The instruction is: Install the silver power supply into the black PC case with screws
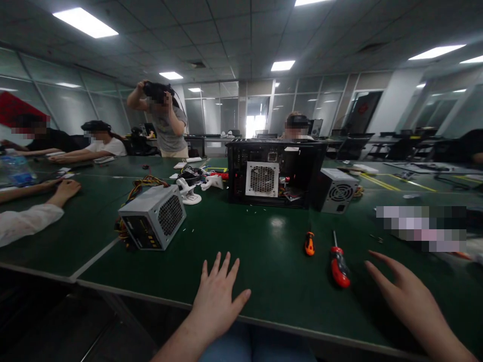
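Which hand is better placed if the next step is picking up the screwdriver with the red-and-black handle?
Probably the right hand: open, holding nothing, its fingertips just right of the red-and-black screwdriver. The left hand is also open and holds nothing, but sits clearly farther from it.

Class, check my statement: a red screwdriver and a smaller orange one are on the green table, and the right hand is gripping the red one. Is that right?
The grip is wrong: the head view shows the right hand open beside the red screwdriver, not touching it. The rest stands.
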`<state>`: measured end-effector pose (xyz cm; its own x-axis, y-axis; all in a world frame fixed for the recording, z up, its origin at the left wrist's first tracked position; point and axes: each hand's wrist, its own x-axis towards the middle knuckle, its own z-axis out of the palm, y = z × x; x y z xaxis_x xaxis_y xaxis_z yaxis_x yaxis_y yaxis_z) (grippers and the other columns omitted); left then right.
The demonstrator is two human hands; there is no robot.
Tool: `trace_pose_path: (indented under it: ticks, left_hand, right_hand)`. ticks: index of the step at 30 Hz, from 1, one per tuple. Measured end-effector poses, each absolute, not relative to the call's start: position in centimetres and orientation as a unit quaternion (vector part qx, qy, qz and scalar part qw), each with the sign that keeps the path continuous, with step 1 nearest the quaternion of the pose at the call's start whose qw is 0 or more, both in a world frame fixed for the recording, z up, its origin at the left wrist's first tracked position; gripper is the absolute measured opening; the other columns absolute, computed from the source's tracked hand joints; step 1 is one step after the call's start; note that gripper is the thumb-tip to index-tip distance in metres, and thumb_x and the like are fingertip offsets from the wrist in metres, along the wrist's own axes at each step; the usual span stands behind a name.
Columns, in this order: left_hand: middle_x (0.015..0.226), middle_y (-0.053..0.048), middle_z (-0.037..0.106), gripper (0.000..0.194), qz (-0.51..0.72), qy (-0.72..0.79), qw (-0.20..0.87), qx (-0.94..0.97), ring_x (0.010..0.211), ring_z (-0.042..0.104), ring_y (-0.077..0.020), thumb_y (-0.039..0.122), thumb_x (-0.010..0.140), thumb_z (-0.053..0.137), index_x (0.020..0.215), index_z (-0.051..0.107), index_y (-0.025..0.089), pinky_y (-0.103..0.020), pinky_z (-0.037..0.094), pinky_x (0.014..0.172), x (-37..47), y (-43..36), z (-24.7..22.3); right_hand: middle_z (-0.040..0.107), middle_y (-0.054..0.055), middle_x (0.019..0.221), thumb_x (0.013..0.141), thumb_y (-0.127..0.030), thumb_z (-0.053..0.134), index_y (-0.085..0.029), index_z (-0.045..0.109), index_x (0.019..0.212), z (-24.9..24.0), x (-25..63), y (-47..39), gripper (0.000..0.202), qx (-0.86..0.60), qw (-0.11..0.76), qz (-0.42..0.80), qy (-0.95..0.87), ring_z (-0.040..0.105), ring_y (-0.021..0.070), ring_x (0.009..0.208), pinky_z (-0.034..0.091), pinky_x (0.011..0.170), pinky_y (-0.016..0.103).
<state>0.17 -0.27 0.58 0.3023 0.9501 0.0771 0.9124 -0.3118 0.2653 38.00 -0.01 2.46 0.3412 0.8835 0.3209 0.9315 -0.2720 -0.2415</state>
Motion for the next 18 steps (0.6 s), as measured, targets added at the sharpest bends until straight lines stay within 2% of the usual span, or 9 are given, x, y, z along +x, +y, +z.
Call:
trace_pose_path:
  ticks: [2,4,7,10,15,18]
  left_hand:
    - [0.151,-0.005,0.024,0.072,0.116,0.579,0.093,0.802,0.141,0.014,-0.0285,0.068,0.083,0.020,0.141,0.030,0.027,-0.056,0.011,0.112,0.1,-0.3,0.6]
    - [0.151,-0.004,0.023,0.072,0.118,0.580,0.102,0.800,0.141,0.014,-0.0286,0.069,0.083,0.020,0.141,0.030,0.028,-0.056,0.010,0.112,0.1,-0.4,0.6]
    - [0.152,-0.003,0.020,0.072,0.117,0.580,0.124,0.797,0.141,0.013,-0.0295,0.070,0.082,0.020,0.141,0.028,0.029,-0.058,0.009,0.111,0.1,-0.4,0.6]
    - [0.151,-0.004,0.017,0.073,0.100,0.578,0.156,0.795,0.140,0.011,-0.0312,0.070,0.081,0.024,0.141,0.027,0.029,-0.059,0.009,0.110,0.0,0.0,1.2]
    - [0.148,-0.010,0.018,0.075,0.035,0.570,0.214,0.792,0.138,0.014,-0.0358,0.068,0.078,0.039,0.139,0.030,0.025,-0.063,0.014,0.108,0.0,1.1,2.1]
    - [0.145,-0.007,0.029,0.053,0.043,0.580,0.182,0.793,0.135,0.024,-0.0339,0.055,0.087,0.034,0.134,0.038,0.031,-0.062,0.024,0.106,0.5,1.5,1.3]
  right_hand:
    - [0.056,0.009,0.113,0.096,-0.031,0.044,-0.023,0.053,0.117,5.2,35.3,1.1,0.025,-0.757,0.221,-0.039,-0.614,0.058,0.0147,0.093,0.052,0.077,0.029]
    - [0.056,0.007,0.111,0.095,-0.030,0.046,-0.017,0.052,0.117,7.6,31.5,3.3,0.027,-0.682,0.215,-0.010,-0.699,0.058,0.0155,0.094,0.052,0.080,0.034]
    - [0.055,0.007,0.113,0.092,-0.033,0.052,-0.016,0.054,0.114,9.1,25.3,8.8,0.028,-0.593,0.166,-0.011,-0.787,0.054,0.0186,0.102,0.047,0.088,0.040]
    - [0.051,0.009,0.119,0.091,-0.035,0.054,-0.016,0.052,0.117,7.7,20.7,15.1,0.032,-0.582,0.117,-0.044,-0.804,0.051,0.0213,0.108,0.044,0.092,0.044]
    - [0.053,0.008,0.114,0.091,-0.039,0.053,-0.014,0.052,0.115,4.1,18.6,22.4,0.035,-0.652,0.063,-0.068,-0.753,0.054,0.0197,0.100,0.048,0.085,0.041]
    - [0.054,0.008,0.110,0.091,-0.040,0.052,-0.014,0.052,0.114,3.3,18.5,24.2,0.035,-0.684,0.054,-0.072,-0.724,0.056,0.0183,0.095,0.049,0.081,0.038]
